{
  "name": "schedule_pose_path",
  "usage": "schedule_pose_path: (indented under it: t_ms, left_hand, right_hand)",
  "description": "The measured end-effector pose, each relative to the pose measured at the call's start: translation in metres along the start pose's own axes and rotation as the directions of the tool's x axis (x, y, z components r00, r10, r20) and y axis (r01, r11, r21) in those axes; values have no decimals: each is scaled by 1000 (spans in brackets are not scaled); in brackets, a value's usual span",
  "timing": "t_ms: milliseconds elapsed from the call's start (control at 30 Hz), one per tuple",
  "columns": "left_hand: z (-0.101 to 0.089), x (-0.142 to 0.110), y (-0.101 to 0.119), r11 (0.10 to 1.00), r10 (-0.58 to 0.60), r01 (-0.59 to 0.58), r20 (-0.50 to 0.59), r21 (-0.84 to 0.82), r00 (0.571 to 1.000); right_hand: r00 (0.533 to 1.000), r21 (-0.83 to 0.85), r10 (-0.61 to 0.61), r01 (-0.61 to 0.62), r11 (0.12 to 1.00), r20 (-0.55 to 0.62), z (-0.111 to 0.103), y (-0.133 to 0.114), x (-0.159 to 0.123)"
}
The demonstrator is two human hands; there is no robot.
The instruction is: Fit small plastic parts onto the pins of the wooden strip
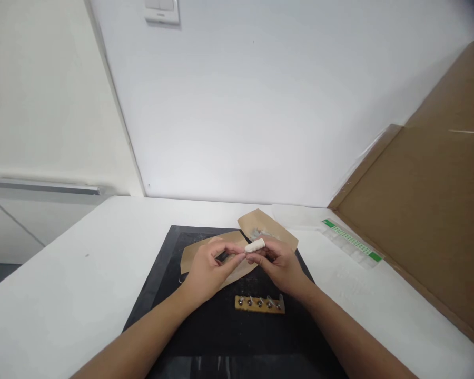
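Observation:
My left hand (210,264) and my right hand (278,262) meet fingertip to fingertip over the brown paper. Thumb and index finger of the left hand are pinched together, and the right hand's fingers are closed too. Whatever lies between the fingertips is too small to make out. A white finger cot (255,245) covers one finger of my right hand. Below the hands lies a small yellowish strip (259,310) with several round metal pieces in a row and thin clear bits standing on it. Brown paper (189,256) spreads partly hidden beneath the left hand.
A black mat (205,337) covers the middle of the white table (63,295). Behind my right hand, another brown paper piece (286,238) bears small clear bits. To the right are a clear packet with a green label (353,242) and a large brown cardboard panel (430,210).

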State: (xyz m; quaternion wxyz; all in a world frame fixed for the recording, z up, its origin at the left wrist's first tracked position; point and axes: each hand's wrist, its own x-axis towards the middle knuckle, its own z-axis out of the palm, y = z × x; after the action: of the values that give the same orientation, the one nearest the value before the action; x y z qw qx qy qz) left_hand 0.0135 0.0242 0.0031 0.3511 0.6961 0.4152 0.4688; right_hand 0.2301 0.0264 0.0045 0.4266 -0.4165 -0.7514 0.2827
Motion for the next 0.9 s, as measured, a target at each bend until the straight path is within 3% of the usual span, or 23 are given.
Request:
schedule_pose_path:
  t_ms: [333,433,500,567,633,900]
  left_hand:
    - [-2,0,0,988,141,-139,-22,72,990]
    - [-10,4,-3,949,199,-199,27,247,980]
    - [-18,8,-8,854,237,-254,95,455,967]
    - [-28,12,-12,724,167,-243,178,645,970]
    - [-35,15,-15,642,85,-239,242,728,967]
    - [-42,13,-22,580,-20,-296,376,759,926]
  right_hand:
    - [988,-215,-147,131,968,-57,-1,-10,1]
    - [983,-254,-165,141,957,-74,-2,-11,1]
    - [981,-264,-172,142,954,-92,-3,-11,1]
    - [979,-277,-176,142,950,-101,-5,-10,1]
    - [980,-300,-177,141,944,-95,-6,-9,1]
    - [979,-338,-185,148,930,-81,-5,-6,1]
